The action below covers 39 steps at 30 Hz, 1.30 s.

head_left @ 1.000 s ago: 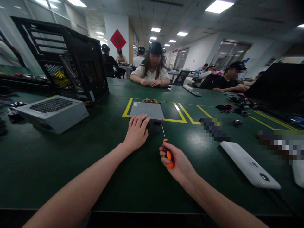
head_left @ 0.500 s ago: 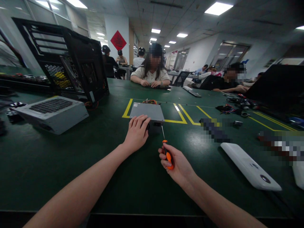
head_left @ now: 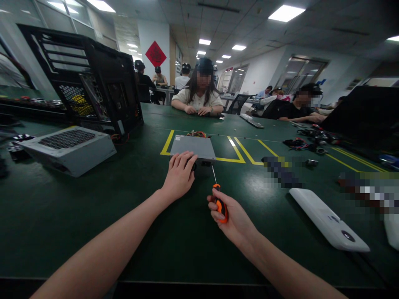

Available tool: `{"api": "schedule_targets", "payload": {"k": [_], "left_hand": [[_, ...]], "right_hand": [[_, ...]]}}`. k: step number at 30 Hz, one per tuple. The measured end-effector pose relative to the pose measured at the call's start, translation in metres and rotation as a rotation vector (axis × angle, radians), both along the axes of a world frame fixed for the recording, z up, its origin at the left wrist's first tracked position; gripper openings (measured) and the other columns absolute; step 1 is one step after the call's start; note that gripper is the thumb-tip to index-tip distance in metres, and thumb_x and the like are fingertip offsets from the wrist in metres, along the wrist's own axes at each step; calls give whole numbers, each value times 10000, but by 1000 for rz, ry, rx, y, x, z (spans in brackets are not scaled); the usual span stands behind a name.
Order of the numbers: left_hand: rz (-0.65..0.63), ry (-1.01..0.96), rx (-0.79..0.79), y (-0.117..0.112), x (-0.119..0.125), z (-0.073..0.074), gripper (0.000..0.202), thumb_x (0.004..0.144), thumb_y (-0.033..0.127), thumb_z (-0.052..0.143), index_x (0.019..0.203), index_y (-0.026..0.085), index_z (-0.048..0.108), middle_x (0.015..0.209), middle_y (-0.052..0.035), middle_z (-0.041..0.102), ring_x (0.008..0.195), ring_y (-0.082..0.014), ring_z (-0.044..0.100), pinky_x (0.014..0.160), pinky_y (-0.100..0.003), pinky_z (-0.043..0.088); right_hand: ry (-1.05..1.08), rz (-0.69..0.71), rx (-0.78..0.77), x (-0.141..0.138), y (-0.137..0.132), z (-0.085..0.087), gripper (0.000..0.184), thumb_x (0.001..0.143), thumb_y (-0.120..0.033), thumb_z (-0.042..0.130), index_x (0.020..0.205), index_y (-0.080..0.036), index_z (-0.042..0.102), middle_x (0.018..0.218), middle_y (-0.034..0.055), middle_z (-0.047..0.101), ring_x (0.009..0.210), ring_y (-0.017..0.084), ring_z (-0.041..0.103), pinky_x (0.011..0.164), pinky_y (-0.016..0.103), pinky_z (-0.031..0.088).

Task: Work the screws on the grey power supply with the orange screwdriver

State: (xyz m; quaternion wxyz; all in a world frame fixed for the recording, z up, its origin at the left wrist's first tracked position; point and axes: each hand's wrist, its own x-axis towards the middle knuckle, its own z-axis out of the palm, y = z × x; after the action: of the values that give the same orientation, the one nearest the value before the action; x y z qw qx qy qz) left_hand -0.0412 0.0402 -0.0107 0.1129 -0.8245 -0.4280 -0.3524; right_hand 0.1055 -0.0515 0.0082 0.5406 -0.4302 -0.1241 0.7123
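Observation:
In the middle of the green table a grey metal computer power supply (head_left: 193,147) lies flat, its socket side towards me and a bundle of coloured wires behind it. My left hand (head_left: 181,172) grips its near left edge, the fingers bent over the top. My right hand (head_left: 232,214) is closed around the orange and black handle of a screwdriver (head_left: 220,207). The screwdriver's thin shaft points up and away, with its tip at the lower right corner of the socket side. Whether the tip sits in a screw is too small to tell.
A second power supply (head_left: 93,155) and a black computer case (head_left: 118,91) stand on the left. Yellow tape (head_left: 232,159) marks the table (head_left: 174,253). On the right lie a white elongated device (head_left: 324,216) and loose cables (head_left: 299,143). A person (head_left: 199,97) sits opposite.
The screwdriver handle has turned slightly in my right hand, and its tip remains at the same corner. My left hand and the power supply have not visibly moved.

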Motion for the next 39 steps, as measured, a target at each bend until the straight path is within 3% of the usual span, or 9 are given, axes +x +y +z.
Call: {"api": "schedule_targets", "payload": {"k": [6,9,13,16,20,22,27,33,39], "left_hand": [[-1,1,0,0,0,0,471,776,149,443,1241,189,379,1274,-87,423,1223,-225,328,1054,-433,202],[3,-4,5,0,0,-1,466,778,151,442,1238,188,383,1269,-82,428,1220,-221,332,1056,-429,197],[3,-3,6,1,1,-1,470,772,152,455,1235,187,389,1270,-82,429,1220,-218,331,1059,-421,198],[-1,-12,6,0,1,-1,488,765,143,458,1244,197,383,1269,-86,432,1220,-229,334,1052,-441,208],[-9,-14,7,0,0,-1,493,767,141,450,1251,197,376,1266,-91,435,1218,-236,337,1046,-456,213],[-9,-12,7,0,0,-1,487,769,143,450,1248,197,379,1266,-91,434,1219,-235,336,1047,-454,212],[1,-2,8,0,0,0,475,771,142,449,1239,191,384,1268,-89,431,1219,-227,334,1051,-439,208],[2,0,4,-1,1,1,466,777,147,443,1238,188,382,1266,-84,431,1216,-220,336,1055,-427,200],[0,2,-1,0,0,0,471,777,149,444,1242,190,379,1267,-86,429,1222,-227,329,1054,-434,197]], "right_hand": [[5,57,-15,2,-1,1,202,831,-297,464,787,-126,563,638,19,520,484,55,467,400,137,393],[1,105,-28,1,-1,3,256,848,-322,423,852,-116,575,632,28,516,472,60,457,364,131,352],[23,30,-28,-1,0,4,162,815,-249,482,740,-115,535,645,33,514,454,43,421,319,108,263],[38,-2,8,-1,-1,4,142,815,-220,485,722,-120,524,653,25,511,458,36,419,332,104,281],[28,84,-12,2,-1,2,219,844,-295,436,839,-122,569,644,23,507,482,56,454,378,127,360],[23,102,-24,2,-1,2,236,847,-308,424,877,-126,572,641,25,506,470,57,445,357,125,339],[50,-3,-3,1,-1,3,147,811,-241,494,725,-125,519,653,20,506,437,28,393,306,96,248],[45,74,-7,3,-1,1,233,859,-280,403,851,-107,559,638,22,500,478,52,445,373,125,357],[49,33,-19,3,1,-1,162,818,-265,481,765,-117,521,664,27,504,454,34,403,317,102,254]]}}
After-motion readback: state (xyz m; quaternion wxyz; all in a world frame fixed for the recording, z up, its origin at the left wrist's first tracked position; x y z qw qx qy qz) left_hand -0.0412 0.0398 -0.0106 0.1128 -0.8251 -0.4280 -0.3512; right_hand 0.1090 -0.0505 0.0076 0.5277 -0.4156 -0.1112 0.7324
